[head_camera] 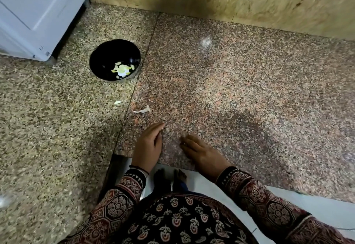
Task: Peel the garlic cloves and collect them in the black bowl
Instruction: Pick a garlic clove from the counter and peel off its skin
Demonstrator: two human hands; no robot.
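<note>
– Looking down from beside the person: both hands lie low on the granite counter (230, 90), near its front edge. Left hand (148, 143): set on its side, fingers loosely extended, nothing visible in it. Right hand (199, 152): palm down, fingers straight on the stone, gripping nothing that shows.

– And the garlic?

– Black bowl (103, 55): well back and to the left, near the white appliance (34, 13). Pale peeled cloves (122, 69) lie in its bottom. One loose clove (117, 102) lies on the counter between bowl and hands, with a strip of papery skin (142, 110) near it.

– So which step is this?

– By my reading, fetching that stray clove. The left hand is the nearer. Best done by pinching the clove at its sides with thumb and forefinger and turning it once to check for clinging skin. It is better lifted than slid, and let go only when it is past the rim. The skin stays out of the bowl.

– What cannot be made out?

– Whether the stray clove is fully peeled: too small to tell. The right fingertips (187, 138) are blurred, and a pale glint there may be a nail or a scrap. The left palm faces away, so something small could sit in it. The cloves in the bowl cannot be counted. No unpeeled garlic is in view, and the counter runs past the frame on both sides.
</note>
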